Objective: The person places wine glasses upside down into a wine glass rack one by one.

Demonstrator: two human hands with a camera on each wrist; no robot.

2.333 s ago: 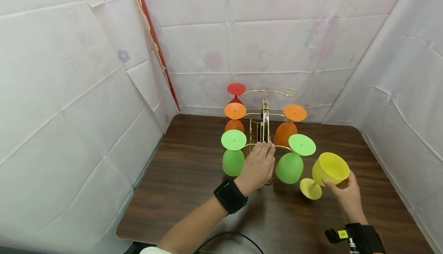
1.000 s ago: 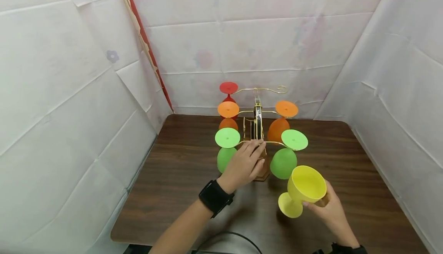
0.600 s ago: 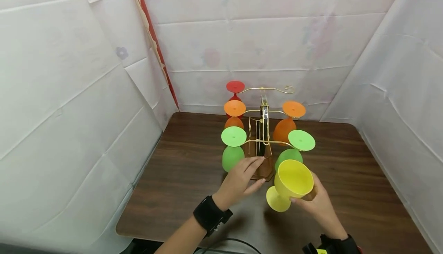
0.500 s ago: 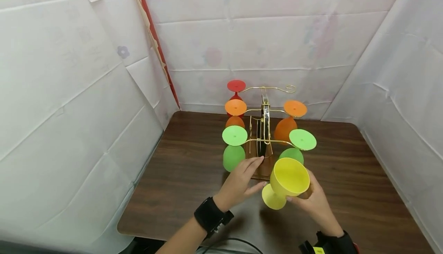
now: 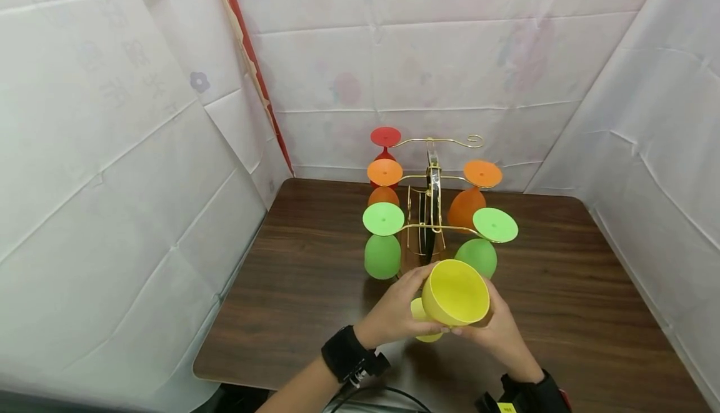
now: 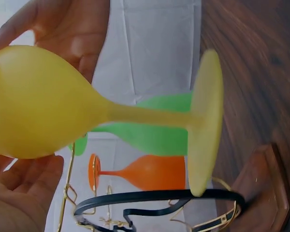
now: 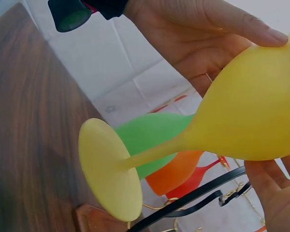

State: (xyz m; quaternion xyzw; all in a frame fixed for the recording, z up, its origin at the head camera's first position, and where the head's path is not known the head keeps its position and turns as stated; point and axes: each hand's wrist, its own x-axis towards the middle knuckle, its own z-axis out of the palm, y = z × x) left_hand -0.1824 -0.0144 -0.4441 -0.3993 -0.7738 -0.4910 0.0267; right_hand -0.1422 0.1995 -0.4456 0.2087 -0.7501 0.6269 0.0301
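Observation:
A yellow wine glass is held above the table between both hands, its bowl tilted so that the mouth faces the head camera. My left hand holds the bowl from the left, thumb in front. From the right, my right hand grips the same bowl, the two thumbs almost meeting below the rim. The fingers behind the bowl are hidden in the head view. In the left wrist view the stem and round foot show free of both hands. Just behind stands a gold wire rack with glasses hanging upside down.
On the rack hang green glasses nearest, orange glasses behind and one red glass at the back left. The back right hook carries no glass. A black cable lies at the front edge of the brown table.
My right hand has brought the yellow glass leftward in front of the rack. My left hand has left the rack's front and now holds the bowl too.

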